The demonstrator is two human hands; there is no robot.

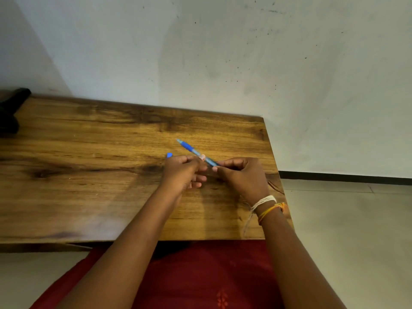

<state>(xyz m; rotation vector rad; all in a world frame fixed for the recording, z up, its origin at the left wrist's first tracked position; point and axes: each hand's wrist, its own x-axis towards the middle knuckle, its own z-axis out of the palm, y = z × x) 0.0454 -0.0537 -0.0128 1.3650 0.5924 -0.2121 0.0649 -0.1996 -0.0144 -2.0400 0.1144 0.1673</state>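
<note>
Wooden table (89, 175) hard up against a pale wall (245, 52), light floor (345, 230) off to the right.
And here we are: the tabletop shows warm brown grain with dark knots and streaks, its far edge touching the wall. The wall is off-white, speckled with small dark marks and smudges, a soft shadow falling across its left side. A black skirting strip (345, 176) runs along its foot, right where the pale tiled floor begins. At the far left, a dark object (11, 112) sits on the table, too shadowed to identify.
</note>
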